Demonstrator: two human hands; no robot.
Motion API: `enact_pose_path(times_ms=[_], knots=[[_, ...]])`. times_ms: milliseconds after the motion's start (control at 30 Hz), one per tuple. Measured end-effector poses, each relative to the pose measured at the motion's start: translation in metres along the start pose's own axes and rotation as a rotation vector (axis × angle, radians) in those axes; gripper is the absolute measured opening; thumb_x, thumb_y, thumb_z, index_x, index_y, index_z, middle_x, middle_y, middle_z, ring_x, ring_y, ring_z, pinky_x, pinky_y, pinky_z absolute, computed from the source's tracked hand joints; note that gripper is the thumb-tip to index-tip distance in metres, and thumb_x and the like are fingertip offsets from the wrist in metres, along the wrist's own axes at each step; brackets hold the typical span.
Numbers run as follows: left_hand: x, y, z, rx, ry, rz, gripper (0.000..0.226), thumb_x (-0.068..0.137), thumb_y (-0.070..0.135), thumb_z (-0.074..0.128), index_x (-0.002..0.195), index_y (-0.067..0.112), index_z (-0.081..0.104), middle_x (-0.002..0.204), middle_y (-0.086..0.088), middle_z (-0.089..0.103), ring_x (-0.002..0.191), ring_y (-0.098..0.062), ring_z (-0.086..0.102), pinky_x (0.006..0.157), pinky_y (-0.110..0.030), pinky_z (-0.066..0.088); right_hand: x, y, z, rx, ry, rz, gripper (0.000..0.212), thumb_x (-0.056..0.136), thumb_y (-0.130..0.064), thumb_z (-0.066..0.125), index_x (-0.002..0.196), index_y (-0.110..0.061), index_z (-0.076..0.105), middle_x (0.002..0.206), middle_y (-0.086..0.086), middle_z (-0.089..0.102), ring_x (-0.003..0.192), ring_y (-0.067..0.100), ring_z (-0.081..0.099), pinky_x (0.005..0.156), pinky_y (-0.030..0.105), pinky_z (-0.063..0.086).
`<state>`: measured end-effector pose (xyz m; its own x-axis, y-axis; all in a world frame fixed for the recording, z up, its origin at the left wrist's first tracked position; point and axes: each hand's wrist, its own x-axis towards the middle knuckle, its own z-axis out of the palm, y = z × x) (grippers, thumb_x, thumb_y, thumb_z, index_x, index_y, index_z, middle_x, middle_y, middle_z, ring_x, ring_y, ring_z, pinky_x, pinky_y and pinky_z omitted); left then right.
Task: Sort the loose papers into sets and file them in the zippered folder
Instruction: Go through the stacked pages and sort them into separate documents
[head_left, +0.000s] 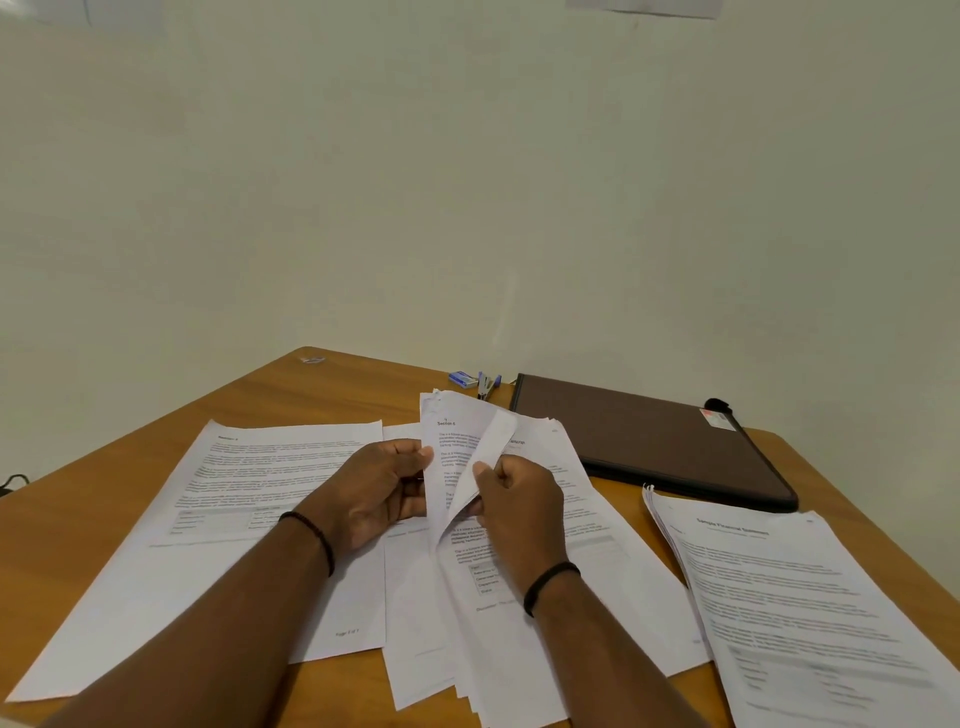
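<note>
A middle stack of white printed papers (519, 597) lies fanned at lower centre of the frame; its upper sheets are lifted and curled, one headed "Section 6". A single printed sheet (218, 519) lies flat at lower left, angled, with a small table near its middle. A neater squared set (795, 608) lies at lower right, its top page bearing a bold heading. The zippered folder (644, 441), dark brown, lies closed and flat at centre right, just beyond the papers.
</note>
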<state>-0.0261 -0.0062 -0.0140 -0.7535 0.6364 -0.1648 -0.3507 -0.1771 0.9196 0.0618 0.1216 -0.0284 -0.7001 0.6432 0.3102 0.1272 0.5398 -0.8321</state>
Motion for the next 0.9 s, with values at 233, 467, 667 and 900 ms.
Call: enact_pose_path(times_ms=[233, 467, 667, 900], knots=[[-0.005, -0.002, 0.005, 0.041, 0.011, 0.013, 0.022, 0.101, 0.005, 0.048, 0.116, 0.001, 0.063, 0.106, -0.018, 0.074, 0.087, -0.029, 0.074, 0.066, -0.036, 0.063, -0.002, 0.001, 0.0, 0.026, 0.022, 0.018, 0.026, 0.09, -0.031, 0.067, 0.079, -0.008, 0.062, 0.089, -0.006, 0.073, 0.072, 0.011, 0.069, 0.06, 0.026, 0.059], [-0.006, -0.006, 0.009, 0.098, -0.052, 0.098, 0.027, 0.102, 0.019, 0.05, 0.115, 0.002, 0.065, 0.108, -0.017, 0.074, 0.091, -0.03, 0.073, 0.075, -0.041, 0.063, -0.008, -0.006, -0.005, 0.124, 0.144, -0.084, 0.071, 0.095, -0.007, 0.052, 0.144, -0.044, 0.016, 0.104, -0.001, 0.063, 0.077, 0.016, 0.066, 0.057, 0.024, 0.056], [-0.007, -0.006, 0.011, 0.094, -0.069, 0.129, 0.025, 0.099, 0.021, 0.052, 0.105, 0.006, 0.07, 0.099, -0.017, 0.074, 0.078, -0.025, 0.07, 0.066, -0.035, 0.061, -0.005, 0.001, 0.003, 0.028, 0.102, -0.139, 0.022, 0.097, -0.027, 0.055, 0.116, -0.024, 0.066, 0.118, -0.002, 0.065, 0.106, 0.016, 0.063, 0.075, 0.02, 0.056], [-0.004, -0.006, 0.009, 0.148, -0.055, 0.14, 0.034, 0.083, 0.024, 0.067, 0.11, 0.003, 0.07, 0.114, -0.026, 0.069, 0.091, -0.035, 0.061, 0.065, -0.032, 0.06, -0.009, -0.007, -0.001, -0.113, 0.102, -0.166, 0.035, 0.09, -0.052, 0.059, 0.1, -0.022, 0.072, 0.107, -0.006, 0.071, 0.091, 0.01, 0.066, 0.065, 0.009, 0.044]])
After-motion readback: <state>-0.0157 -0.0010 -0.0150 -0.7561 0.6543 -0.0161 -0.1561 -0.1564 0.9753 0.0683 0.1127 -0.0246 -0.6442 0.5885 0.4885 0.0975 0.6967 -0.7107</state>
